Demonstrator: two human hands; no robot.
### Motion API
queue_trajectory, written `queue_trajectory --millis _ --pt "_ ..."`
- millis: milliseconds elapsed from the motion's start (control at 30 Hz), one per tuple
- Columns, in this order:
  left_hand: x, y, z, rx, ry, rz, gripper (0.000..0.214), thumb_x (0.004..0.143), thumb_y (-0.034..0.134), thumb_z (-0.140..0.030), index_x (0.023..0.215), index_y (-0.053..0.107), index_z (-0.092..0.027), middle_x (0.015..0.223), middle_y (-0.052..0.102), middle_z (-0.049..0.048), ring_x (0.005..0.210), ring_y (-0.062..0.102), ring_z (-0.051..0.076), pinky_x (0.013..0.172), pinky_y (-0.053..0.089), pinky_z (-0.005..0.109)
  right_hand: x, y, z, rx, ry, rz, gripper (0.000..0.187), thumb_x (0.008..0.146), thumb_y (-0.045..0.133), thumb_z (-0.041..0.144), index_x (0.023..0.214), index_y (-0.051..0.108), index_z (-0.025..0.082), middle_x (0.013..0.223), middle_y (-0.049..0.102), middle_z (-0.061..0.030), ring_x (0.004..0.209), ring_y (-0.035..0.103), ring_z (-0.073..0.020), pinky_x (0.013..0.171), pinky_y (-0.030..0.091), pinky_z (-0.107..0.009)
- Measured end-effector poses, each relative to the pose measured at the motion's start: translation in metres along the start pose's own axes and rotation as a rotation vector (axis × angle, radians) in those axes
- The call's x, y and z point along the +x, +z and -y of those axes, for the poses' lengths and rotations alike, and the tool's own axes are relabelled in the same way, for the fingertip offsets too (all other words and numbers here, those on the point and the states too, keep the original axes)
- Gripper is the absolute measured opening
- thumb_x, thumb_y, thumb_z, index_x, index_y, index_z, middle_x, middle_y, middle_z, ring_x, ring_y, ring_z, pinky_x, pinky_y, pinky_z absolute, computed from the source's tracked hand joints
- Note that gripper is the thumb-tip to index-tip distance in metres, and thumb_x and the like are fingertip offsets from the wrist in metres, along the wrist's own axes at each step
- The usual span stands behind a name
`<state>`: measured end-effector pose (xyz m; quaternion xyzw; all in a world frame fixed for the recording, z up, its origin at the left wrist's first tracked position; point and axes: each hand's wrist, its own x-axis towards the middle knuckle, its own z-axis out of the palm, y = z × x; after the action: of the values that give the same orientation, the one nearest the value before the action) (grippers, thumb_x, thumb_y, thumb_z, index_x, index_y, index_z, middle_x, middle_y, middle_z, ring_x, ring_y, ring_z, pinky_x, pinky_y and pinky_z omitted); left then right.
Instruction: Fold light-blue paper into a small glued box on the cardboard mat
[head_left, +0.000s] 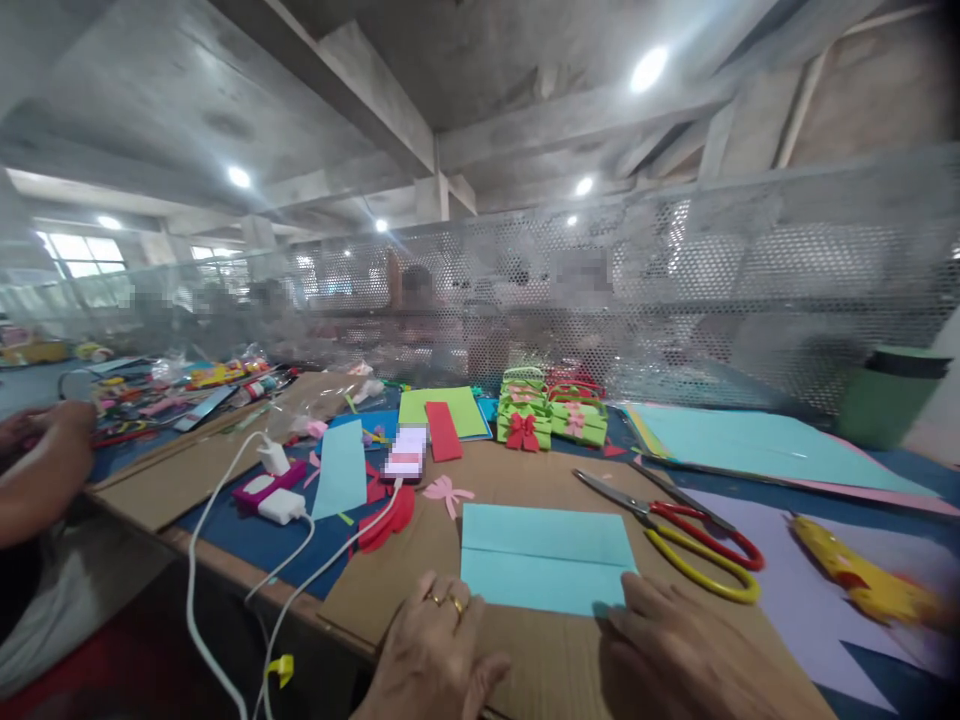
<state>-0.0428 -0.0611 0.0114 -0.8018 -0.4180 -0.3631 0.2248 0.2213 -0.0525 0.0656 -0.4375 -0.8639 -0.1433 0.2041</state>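
A light blue sheet of craft paper (547, 550) lies flat on brown cardboard, with a crease running across its upper half. My left hand (435, 645) is at its lower left corner, fingers bent and the thumb held apart; gold rings are on two fingers. My right hand (682, 640) is closed at the lower right corner, its fingertips on the paper. Just beyond the right hand lie scissors with one yellow and one red handle (705, 565); a second blade lies behind them. A pink paper bow (448, 494) rests left of the sheet.
Green paper baskets with bows (525, 410) stand at the back. A charging phone (405, 455) lies left of centre, its white cable (330, 570) crossing the table edge. A yellow glue gun (862, 575) lies at right. At far left is another person's arm (45, 475).
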Motion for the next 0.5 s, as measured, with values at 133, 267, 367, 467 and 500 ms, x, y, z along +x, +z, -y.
queue_trajectory --millis 133,267,367,467,500 --pt "0.008 -0.005 -0.011 0.162 0.006 0.045 0.049 0.090 0.051 -0.056 0.104 0.065 -0.011 0.094 0.070 0.0156 0.087 0.065 0.031 0.085 0.050 0.050 0.000 -0.002 0.004 -0.018 -0.003 0.057 0.022 0.080 0.053 0.021 0.064 0.066 0.027 0.068 0.059 -0.0089 0.067 0.058 -0.0233 0.060 0.045 -0.037" --pt "0.018 0.018 -0.032 0.056 0.104 -0.095 0.076 0.086 0.043 -0.073 0.122 0.058 -0.007 0.116 0.068 0.0201 0.113 0.061 0.035 0.096 0.047 0.049 -0.004 -0.009 0.000 -0.054 0.022 0.085 0.019 0.084 0.052 0.025 0.074 0.069 0.026 0.073 0.061 -0.0101 0.069 0.058 -0.0240 0.060 0.044 -0.037" --pt "0.012 0.041 -0.040 -0.003 0.133 -0.122 0.081 0.084 0.040 -0.078 0.123 0.057 -0.008 0.115 0.069 0.0175 0.116 0.061 0.031 0.099 0.048 0.045 -0.006 -0.012 -0.002 -0.071 0.014 0.108 0.018 0.085 0.053 0.023 0.077 0.069 0.025 0.075 0.061 -0.0094 0.070 0.059 -0.0227 0.062 0.043 -0.035" --pt "0.004 0.051 -0.039 0.004 0.126 -0.127 0.078 0.087 0.040 -0.074 0.124 0.058 -0.008 0.118 0.069 0.0170 0.120 0.059 0.031 0.101 0.047 0.046 0.000 -0.002 0.004 -0.114 -0.015 0.089 0.016 0.082 0.055 0.015 0.075 0.066 0.024 0.077 0.062 -0.0086 0.071 0.059 -0.0227 0.065 0.043 -0.036" --pt "0.003 0.051 -0.038 0.008 0.132 -0.135 0.072 0.090 0.040 -0.070 0.123 0.058 -0.008 0.119 0.069 0.0160 0.121 0.059 0.031 0.102 0.047 0.045 0.003 0.004 0.009 -0.130 -0.031 0.073 0.016 0.080 0.056 0.013 0.075 0.065 0.024 0.077 0.063 -0.0082 0.072 0.059 -0.0235 0.066 0.043 -0.036"
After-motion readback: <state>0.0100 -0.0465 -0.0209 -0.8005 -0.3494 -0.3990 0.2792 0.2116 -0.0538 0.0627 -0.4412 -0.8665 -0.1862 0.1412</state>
